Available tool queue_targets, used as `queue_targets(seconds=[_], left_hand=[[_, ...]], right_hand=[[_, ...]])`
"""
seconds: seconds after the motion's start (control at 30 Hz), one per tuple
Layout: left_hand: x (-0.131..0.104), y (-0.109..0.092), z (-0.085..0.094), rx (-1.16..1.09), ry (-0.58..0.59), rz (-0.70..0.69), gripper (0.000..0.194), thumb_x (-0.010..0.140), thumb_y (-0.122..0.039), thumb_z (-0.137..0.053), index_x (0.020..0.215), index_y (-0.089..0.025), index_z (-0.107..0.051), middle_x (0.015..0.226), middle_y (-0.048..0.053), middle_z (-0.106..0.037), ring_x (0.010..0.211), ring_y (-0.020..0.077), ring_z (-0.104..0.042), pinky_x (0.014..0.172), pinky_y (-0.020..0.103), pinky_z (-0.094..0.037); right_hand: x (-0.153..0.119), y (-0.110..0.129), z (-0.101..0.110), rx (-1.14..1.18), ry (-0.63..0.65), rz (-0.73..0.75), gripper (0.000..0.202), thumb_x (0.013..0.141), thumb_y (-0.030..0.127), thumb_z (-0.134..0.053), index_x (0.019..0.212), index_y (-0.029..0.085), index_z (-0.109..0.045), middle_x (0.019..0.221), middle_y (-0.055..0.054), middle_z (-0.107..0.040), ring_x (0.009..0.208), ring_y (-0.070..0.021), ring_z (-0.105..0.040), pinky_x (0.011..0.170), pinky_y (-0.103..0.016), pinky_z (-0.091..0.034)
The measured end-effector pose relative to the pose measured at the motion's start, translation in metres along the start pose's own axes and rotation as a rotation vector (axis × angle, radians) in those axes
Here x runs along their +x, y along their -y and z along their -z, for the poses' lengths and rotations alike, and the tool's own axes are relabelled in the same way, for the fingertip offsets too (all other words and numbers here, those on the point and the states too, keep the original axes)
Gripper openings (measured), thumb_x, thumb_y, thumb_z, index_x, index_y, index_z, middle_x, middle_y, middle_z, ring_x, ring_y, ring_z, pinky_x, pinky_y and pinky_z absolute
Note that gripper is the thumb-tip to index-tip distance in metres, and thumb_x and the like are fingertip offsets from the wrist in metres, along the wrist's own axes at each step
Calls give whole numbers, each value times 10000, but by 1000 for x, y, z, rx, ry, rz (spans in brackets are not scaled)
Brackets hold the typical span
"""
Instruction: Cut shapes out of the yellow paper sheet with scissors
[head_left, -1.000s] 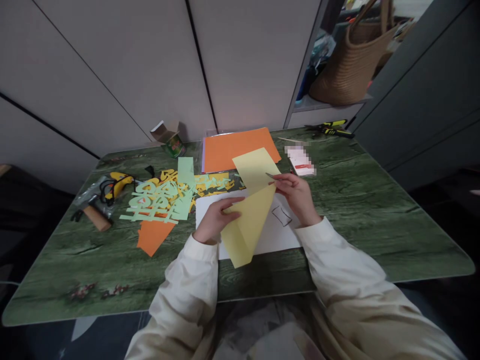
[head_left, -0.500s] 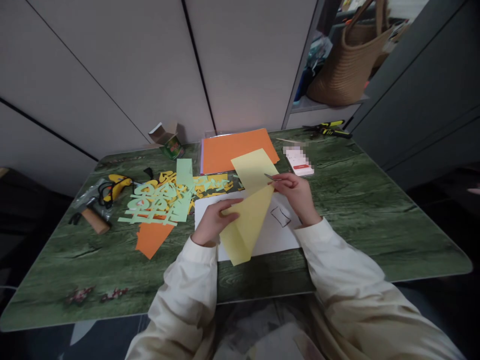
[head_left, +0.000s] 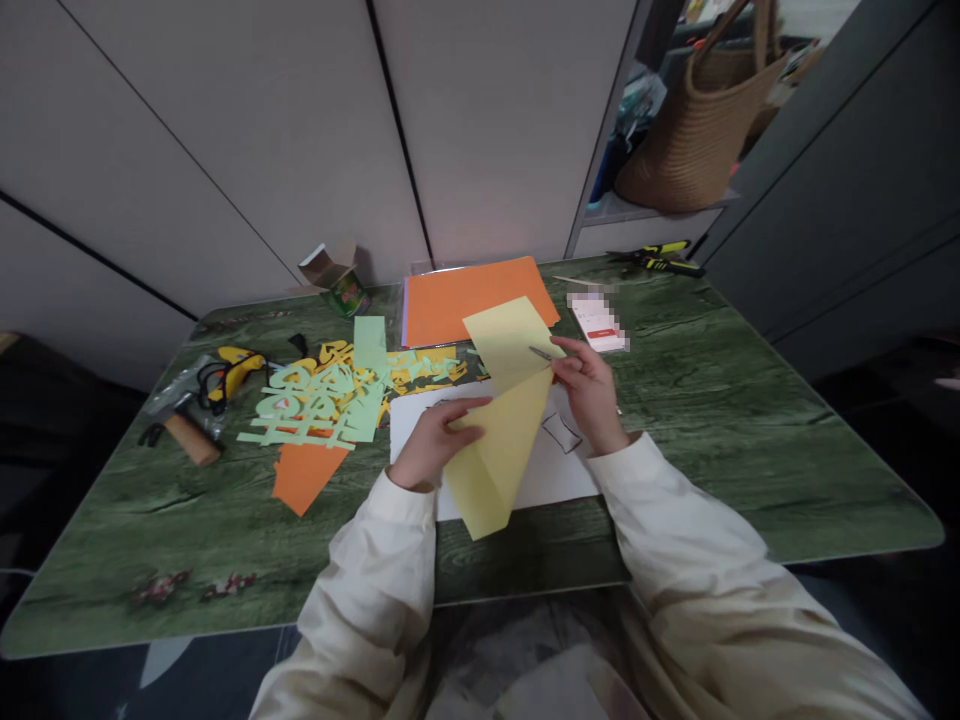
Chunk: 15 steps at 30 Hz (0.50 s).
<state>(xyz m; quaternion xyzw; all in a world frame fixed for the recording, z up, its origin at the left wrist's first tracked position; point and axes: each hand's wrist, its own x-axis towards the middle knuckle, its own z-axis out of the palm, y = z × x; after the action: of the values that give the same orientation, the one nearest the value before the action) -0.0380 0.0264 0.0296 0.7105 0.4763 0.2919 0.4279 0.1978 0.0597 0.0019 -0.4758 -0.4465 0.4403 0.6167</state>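
Observation:
A yellow sheet of paper (head_left: 499, 440) is held up in front of me, its lower part folded forward and hanging towards the table's front edge. My left hand (head_left: 439, 440) pinches its left side between thumb and fingers. At the right edge, my right hand (head_left: 589, 390) grips small scissors (head_left: 540, 353); only the pointed metal blades show over the yellow paper, and the handles are hidden by the fingers. Underneath lies a white sheet (head_left: 525, 490) with a black-outlined, curved four-sided shape (head_left: 561, 433) drawn on it.
Left of my hands lie green paper cutouts (head_left: 315, 395), yellow scraps (head_left: 427, 370) and an orange piece (head_left: 307, 480). Farther left are a yellow-handled tool (head_left: 240, 375) and a wooden handle (head_left: 191, 438). Orange sheets (head_left: 472, 300), a phone (head_left: 598, 322), pliers (head_left: 656, 258) and an open box (head_left: 337, 280) stand behind.
My right hand has opened its fingers a little and shifted slightly right. The lower part of the yellow paper has swung slightly right and down. My left hand moved slightly right.

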Motion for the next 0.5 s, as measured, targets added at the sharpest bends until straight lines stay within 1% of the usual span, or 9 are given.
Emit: queue_targets(seconds=[0.17,0.27,0.37,0.43,0.5], left_hand=[[1,-1,0,-64,3,21,423,735,-278,-646,1151,-205,-612,1184,64,-619,1065,227,-567,922,370,-452],[0,-1,-2,-152,5,99,468,724,-247,-651,1185,-197,-587,1172,72,-627,1024,231,-595,851,356,-498],[-1,-1,-2,-238,5,172,478,712,-238,-668,1181,-193,-589,1123,78,-653,967,228,-626,786,336,-530],[-2,-2,-2,-262,-15,162,481,702,-242,-683,1173,-203,-593,1136,74,-647,973,230,-626,785,338,-534],[-3,-4,-1,-230,-55,121,456,694,-240,-694,1142,-213,-614,1168,67,-631,1015,235,-609,825,348,-524]], right_hand=[[-4,4,-5,-30,-29,60,292,747,303,-605,1036,263,-601,644,25,-573,606,-140,-513,640,-324,-449],[-6,7,-9,-72,-75,92,256,747,311,-607,996,253,-599,685,9,-600,638,-146,-534,643,-331,-467],[-7,9,-11,-89,-105,102,232,741,315,-616,963,249,-597,704,-1,-608,660,-153,-554,647,-338,-482],[-8,8,-12,-89,-111,101,229,739,317,-619,957,251,-594,698,1,-603,651,-150,-553,648,-338,-488],[-7,7,-12,-85,-114,108,230,745,315,-618,964,254,-590,687,7,-595,637,-143,-547,658,-335,-491]])
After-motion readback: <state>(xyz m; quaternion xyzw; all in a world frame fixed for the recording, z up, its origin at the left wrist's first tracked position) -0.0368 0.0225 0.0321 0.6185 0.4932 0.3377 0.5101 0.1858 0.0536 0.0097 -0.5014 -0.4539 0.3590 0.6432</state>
